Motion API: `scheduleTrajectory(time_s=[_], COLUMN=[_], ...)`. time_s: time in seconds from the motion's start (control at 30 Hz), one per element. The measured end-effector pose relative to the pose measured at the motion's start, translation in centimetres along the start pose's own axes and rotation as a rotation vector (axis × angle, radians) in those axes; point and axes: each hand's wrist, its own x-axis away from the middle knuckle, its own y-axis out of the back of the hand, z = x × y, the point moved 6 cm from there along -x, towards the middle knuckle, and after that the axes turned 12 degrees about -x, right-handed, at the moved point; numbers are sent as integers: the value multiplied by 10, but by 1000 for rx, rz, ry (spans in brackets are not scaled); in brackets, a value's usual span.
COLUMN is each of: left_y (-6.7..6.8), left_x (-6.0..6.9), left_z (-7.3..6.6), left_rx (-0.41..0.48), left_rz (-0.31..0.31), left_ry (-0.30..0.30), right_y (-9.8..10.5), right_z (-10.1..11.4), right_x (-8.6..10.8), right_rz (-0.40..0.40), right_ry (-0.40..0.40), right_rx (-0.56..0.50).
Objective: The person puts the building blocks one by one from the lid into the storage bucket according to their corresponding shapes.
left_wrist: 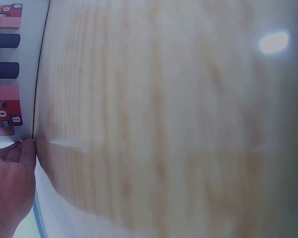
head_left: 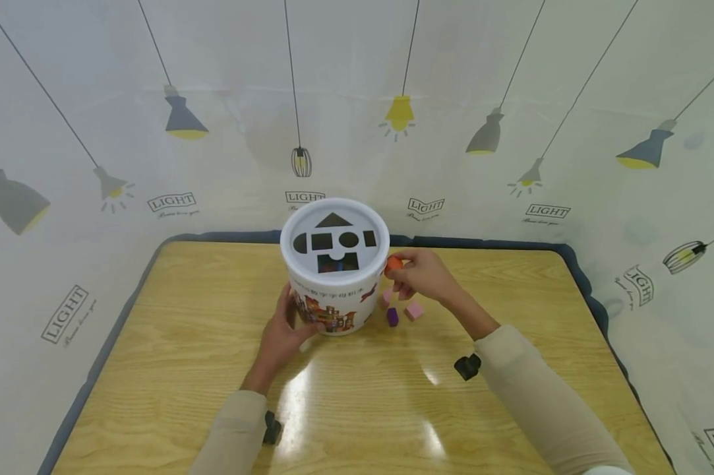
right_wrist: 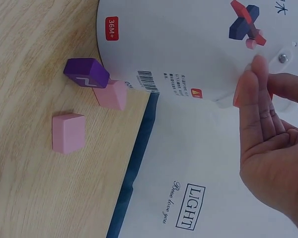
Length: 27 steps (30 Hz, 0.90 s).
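Observation:
A white bucket (head_left: 333,300) with a printed side stands upright on the table, its lid (head_left: 291,254) cut with several shaped holes. The left hand (head_left: 281,336) holds the bucket's lower left side, thumb across the front; the left wrist view shows this hand (left_wrist: 12,183) against the bucket (left_wrist: 30,64). Beside the bucket's upper right side, the right hand (head_left: 424,274) pinches an orange-red block (head_left: 394,264). In the right wrist view the fingers of the right hand (right_wrist: 268,124) mostly hide that block (right_wrist: 237,95) near the bucket wall (right_wrist: 174,44).
On the table (head_left: 184,369), right of the bucket, lie a purple block (head_left: 392,317) and two pink blocks, one (head_left: 414,311) farther right and one (right_wrist: 111,95) close to the bucket. A patterned cloth (head_left: 232,145) rises behind the table.

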Motion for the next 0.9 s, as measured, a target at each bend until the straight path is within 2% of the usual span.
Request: scheduleTrajectory(time_s=[0.17, 0.4, 0.9], left_y=[0, -1, 0], left_x=[1, 0, 1], left_z=[0, 3, 0], left_rx=[5, 2, 3], left_rz=[0, -1, 4], left_ry=[1, -6, 1], right_y=[1, 8, 21], right_z=[5, 12, 50], right_x=[4, 3, 8], right_rz=[-4, -15, -99], right_ry=[4, 70, 155], right_rx=[2, -20, -19])
